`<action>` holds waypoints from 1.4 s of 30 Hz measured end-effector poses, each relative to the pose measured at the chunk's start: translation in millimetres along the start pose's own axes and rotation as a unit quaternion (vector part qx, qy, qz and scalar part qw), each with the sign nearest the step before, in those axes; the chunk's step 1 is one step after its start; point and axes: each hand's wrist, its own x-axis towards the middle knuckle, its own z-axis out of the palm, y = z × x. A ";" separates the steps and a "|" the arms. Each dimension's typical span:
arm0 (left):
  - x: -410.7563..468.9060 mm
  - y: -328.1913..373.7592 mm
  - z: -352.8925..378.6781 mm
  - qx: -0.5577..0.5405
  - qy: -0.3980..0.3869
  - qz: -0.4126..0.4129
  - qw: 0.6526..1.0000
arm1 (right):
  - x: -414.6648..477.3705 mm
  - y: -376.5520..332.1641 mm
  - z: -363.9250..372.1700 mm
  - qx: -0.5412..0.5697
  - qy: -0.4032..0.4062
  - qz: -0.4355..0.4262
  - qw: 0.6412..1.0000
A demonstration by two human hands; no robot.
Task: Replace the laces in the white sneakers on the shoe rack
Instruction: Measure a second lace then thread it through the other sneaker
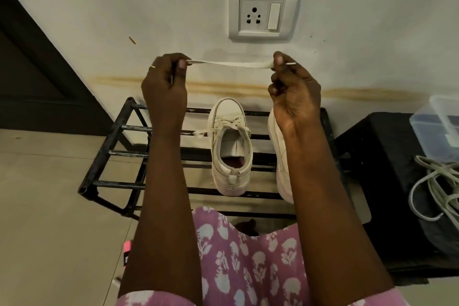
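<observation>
At left, black metal-bar shoe rack (pixel 116 129) against the wall; above it, left hand (pixel 164 87) pinching one end of a flat white lace (pixel 231 64) between thumb and forefinger; lace stretched taut; beneath it, white laced sneaker (pixel 231 146) on the rack, toe to wall; right hand (pixel 295 89) pinching the lace's other end likewise; second white sneaker (pixel 279 156) just beside, half hidden by right forearm; tangled pale laces (pixel 437 189) on black stand (pixel 387 156) far right

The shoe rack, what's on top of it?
One laced white sneaker in plain view; a second sneaker mostly hidden behind the right hand and forearm, laces unseen.
</observation>
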 end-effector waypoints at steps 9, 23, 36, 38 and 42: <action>-4.7 26.1 13.0 -0.134 -0.240 -0.093 0.957 | -3.0 12.6 0.3 -0.264 -0.130 -0.037 0.955; -18.2 8.7 17.9 0.011 -0.383 -0.233 0.894 | -0.3 32.4 -21.8 -0.490 -0.102 0.021 0.865; -33.3 9.6 24.9 0.067 -0.401 -0.191 0.894 | -6.3 31.0 -33.8 -0.484 -0.071 0.188 0.852; -35.1 11.7 26.8 0.072 -0.399 -0.192 0.894 | -8.3 32.0 -34.6 -0.447 -0.066 0.205 0.869; -39.1 16.0 30.1 0.091 -0.403 -0.175 0.894 | -7.4 32.1 -35.2 -0.407 -0.060 0.219 0.885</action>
